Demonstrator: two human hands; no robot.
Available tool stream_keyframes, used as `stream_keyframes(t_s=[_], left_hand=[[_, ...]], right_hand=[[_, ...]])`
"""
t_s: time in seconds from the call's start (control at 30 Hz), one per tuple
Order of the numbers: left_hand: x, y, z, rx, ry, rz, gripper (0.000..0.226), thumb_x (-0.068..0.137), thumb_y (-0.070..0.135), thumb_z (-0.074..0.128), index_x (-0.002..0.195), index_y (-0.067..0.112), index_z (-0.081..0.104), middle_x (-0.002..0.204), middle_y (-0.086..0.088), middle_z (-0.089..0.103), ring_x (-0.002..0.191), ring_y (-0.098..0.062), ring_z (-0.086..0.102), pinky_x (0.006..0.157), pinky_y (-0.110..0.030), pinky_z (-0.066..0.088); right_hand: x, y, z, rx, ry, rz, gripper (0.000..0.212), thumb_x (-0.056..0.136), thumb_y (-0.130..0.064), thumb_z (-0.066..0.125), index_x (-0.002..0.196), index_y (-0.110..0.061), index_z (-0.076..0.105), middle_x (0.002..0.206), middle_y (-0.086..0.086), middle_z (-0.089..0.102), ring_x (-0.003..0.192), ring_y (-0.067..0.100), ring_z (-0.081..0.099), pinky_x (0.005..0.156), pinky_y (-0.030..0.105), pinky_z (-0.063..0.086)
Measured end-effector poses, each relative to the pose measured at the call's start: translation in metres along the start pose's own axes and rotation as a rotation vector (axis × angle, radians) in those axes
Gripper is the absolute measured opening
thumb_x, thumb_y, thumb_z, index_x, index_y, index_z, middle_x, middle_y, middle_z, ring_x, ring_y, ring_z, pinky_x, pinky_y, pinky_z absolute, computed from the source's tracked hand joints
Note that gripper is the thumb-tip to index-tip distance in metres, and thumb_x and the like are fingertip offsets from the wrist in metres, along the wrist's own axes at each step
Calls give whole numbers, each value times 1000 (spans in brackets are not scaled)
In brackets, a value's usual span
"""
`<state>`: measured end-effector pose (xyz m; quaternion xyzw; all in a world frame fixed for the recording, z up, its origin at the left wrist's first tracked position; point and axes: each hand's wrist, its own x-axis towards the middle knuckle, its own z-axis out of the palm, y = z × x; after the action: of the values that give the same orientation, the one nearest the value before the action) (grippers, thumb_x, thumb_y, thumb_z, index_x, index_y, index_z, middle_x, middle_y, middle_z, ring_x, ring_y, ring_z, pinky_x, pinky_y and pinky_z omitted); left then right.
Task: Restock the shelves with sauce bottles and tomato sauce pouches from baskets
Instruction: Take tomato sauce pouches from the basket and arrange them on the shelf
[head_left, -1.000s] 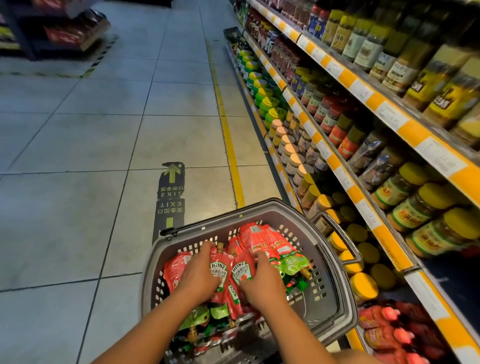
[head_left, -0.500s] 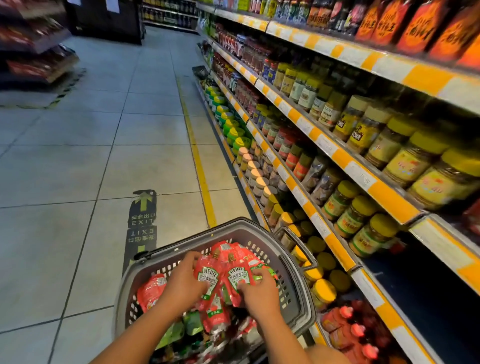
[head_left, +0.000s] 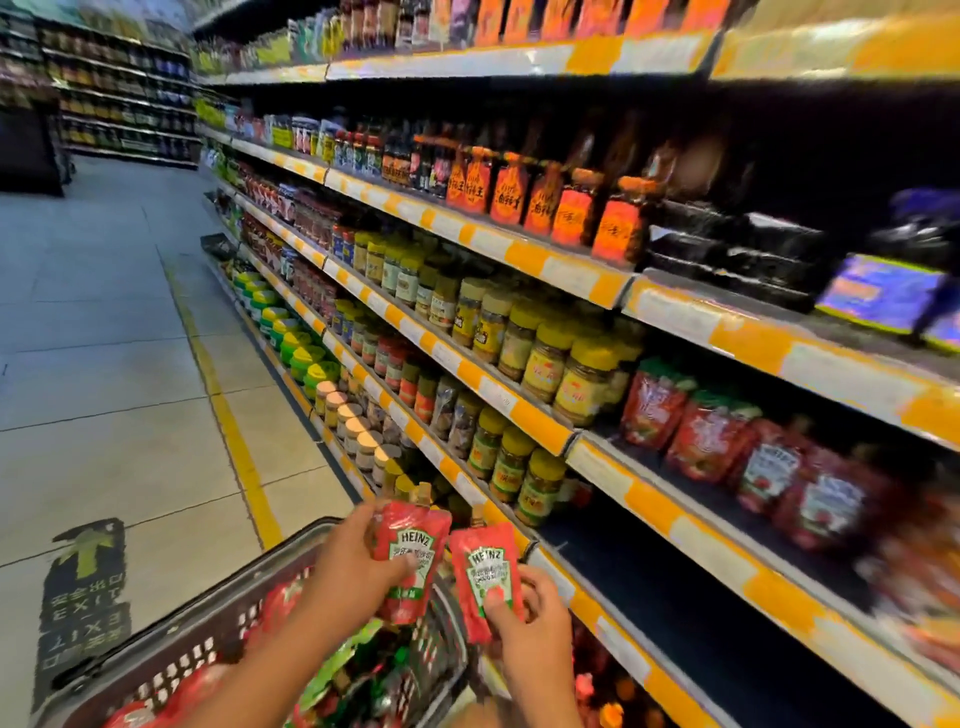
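Head view, the only one we have. Our left hand (head_left: 358, 566) grips one red Heinz pouch (head_left: 413, 556), fingers wrapped round its left edge and thumb across the front, spout up and a bit tilted to the right. Our right hand (head_left: 524, 618) pinches a second Heinz pouch (head_left: 485, 577) at its lower end, thumb on the label, fingers curled behind; spout also up. The two pouches sit side by side, nearly touching, both above the right rim of the grey basket (head_left: 171, 629), which holds more red and green pouches near us.

Where they need to go, as we judge it: the row of shelved tomato pouches (head_left: 769, 462) stands to the right and farther off, on the shelf w/ the orange price strip (head_left: 654, 514), higher than our hands. Bare dark shelf shows just left of that row, approx. btwn the yellow-lid jars (head_left: 545, 364) and the pouches.

Key relation: target gap lies up and to the right of both hands. Right hand is nearer the shelf, so we'd expect it to go in first; left hand has to cross over the basket rim. Long axis of each pouch runs roughly vertical, matching the upright stance of the shelved ones, so little turning looks needed, mostly a lift and reach rightward. The right side of the frame is blurred, so exact gap edges are hard to tell.
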<state>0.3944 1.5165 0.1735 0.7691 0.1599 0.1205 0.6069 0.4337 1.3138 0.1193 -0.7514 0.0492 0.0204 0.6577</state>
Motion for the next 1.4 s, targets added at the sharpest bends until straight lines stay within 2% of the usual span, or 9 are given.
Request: stream_keyframes(t_s=[0.1,0.2,0.33,0.43,0.57,0.73,0.87,1.13,1.4], left_hand=[[0,22,30,-40,-47,54,53,80,6,87,105,42,57,98,7,72,79,-10,74,65,-33,62],[-2,51,63,-69,-149,86,53,81,7,87,117,34,59,105,3,73,89,-9,73,65,-22,57],[-6,93,105,-142,-266,106,47,81,-7,82,114,20,62,99,-5,77,84,-17,77,63,-27,61],[-9,120,134,-177,-337,162,44,81,-9,80,112,18,64,95,-3,79,87,-20,77,63,-26,60],[-7,149,171,-195,-416,197,44,85,-2,81,115,24,63,100,0,79,92,-20,77,74,-36,62],[-3,174,220,-192,-435,267,47,80,-7,81,113,21,63,97,0,79,86,-17,77,66,-29,60],[-5,186,252,-182,-473,307,39,83,-3,80,110,20,66,96,2,79,88,-18,76,76,-42,64],[5,195,290,-187,-466,342,35,84,1,81,107,22,67,97,3,78,92,-15,75,80,-40,63],[24,188,305,-167,-454,341,34,84,3,82,105,19,60,100,-2,77,93,-18,75,88,-48,62]], right_hand=[[0,-24,-43,41,93,-92,31,84,3,77,106,-15,65,95,7,78,84,15,75,66,21,56],[-7,-50,-89,88,169,-170,29,86,5,76,102,-16,63,88,1,78,81,16,75,65,26,58],[-13,-75,-142,122,263,-211,29,86,-1,78,101,-20,62,88,-8,77,83,13,75,76,39,62],[-13,-84,-177,103,364,-274,30,83,0,81,100,-18,64,88,-1,77,87,18,74,78,39,60],[-12,-94,-216,78,462,-302,30,83,-7,84,99,-21,63,88,-2,76,87,15,74,80,42,60],[-8,-104,-256,15,604,-327,31,83,-10,84,96,-27,61,93,-5,74,88,13,73,73,40,62],[-5,-107,-276,-52,680,-317,31,84,-13,83,93,-28,58,92,-8,72,86,9,71,69,35,61],[6,-105,-282,-214,753,-272,34,84,-23,84,89,-36,53,82,-12,71,72,3,70,60,35,62],[19,-108,-273,-296,783,-238,35,82,-31,85,90,-38,52,85,-15,69,77,3,68,63,32,61]])
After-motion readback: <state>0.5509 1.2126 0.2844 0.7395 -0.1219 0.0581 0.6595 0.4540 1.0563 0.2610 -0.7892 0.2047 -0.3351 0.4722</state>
